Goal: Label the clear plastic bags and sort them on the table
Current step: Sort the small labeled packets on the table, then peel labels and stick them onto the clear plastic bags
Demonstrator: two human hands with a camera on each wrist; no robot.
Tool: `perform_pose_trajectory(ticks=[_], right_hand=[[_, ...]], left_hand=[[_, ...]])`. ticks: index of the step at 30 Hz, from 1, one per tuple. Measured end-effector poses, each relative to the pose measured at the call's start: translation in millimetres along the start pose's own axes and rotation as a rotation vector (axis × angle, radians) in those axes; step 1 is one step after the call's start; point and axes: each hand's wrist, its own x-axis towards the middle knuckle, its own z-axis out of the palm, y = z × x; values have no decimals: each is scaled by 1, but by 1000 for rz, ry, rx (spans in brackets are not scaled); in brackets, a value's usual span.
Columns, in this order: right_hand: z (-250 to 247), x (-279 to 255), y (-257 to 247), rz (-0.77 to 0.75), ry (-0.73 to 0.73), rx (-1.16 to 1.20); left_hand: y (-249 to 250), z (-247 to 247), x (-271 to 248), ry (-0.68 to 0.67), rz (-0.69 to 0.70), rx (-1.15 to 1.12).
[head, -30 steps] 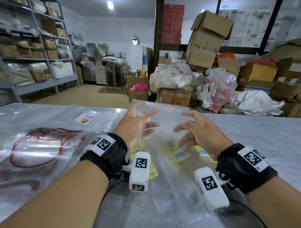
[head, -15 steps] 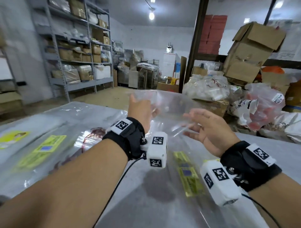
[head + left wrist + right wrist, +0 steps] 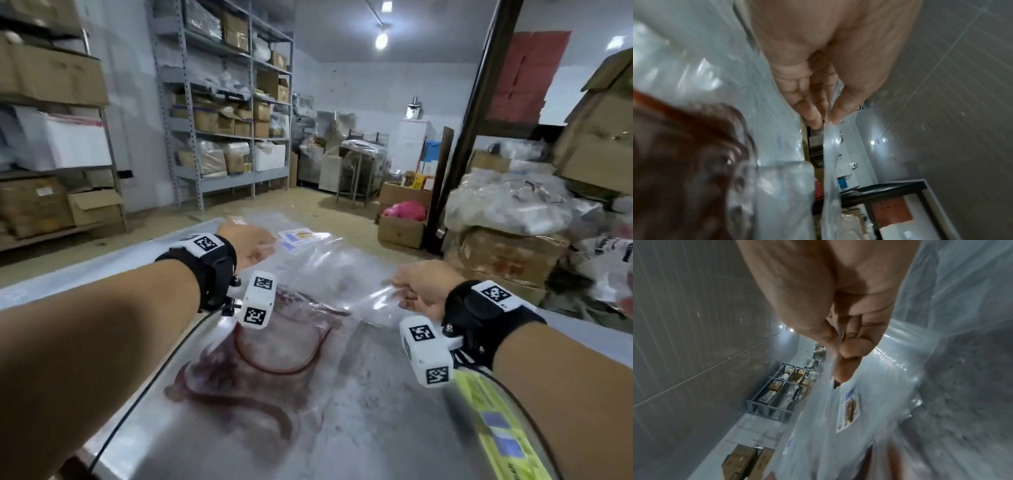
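Note:
I hold a clear plastic bag (image 3: 329, 270) stretched between both hands above the steel table (image 3: 376, 404). My left hand (image 3: 255, 245) pinches its far left edge; the left wrist view shows thumb and fingertips (image 3: 836, 112) closed on the film (image 3: 830, 162). My right hand (image 3: 407, 286) pinches the right edge, with the thumb and curled fingers (image 3: 851, 347) clamping the plastic (image 3: 838, 402). A white printed label (image 3: 301, 238) shows through the bag near its far side, also seen as the label (image 3: 849, 410) in the right wrist view.
Under the held bag lie flat clear bags with reddish-brown loops (image 3: 274, 349) printed or showing inside. Yellow-green label sheets (image 3: 496, 425) lie at the right front. Grey shelving (image 3: 222, 113) with cartons stands beyond the table, boxes and plastic sacks (image 3: 513, 205) at the right.
Both hands went from open and reaching to pinching the bag's edges. The bag swung left across the table and now hangs over the bags with red loops; the head view turned left.

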Motion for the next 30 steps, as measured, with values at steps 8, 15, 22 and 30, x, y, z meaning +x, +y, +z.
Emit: perform_pose_trajectory(ticks=[8,15,22,30], right_hand=[[5,24,4,-84,90,-297],[-23,-3,1,-171,212,-392],[-104,-78,11,-255,174,-489],[-211,-147,67,-139,265,-516]], left_hand=[[-7,-1,13,127,21,758],[2,18,-16,299,215,863],[9,106,-102,-6,385,631],[-49,219,-172,-550,163,977]])
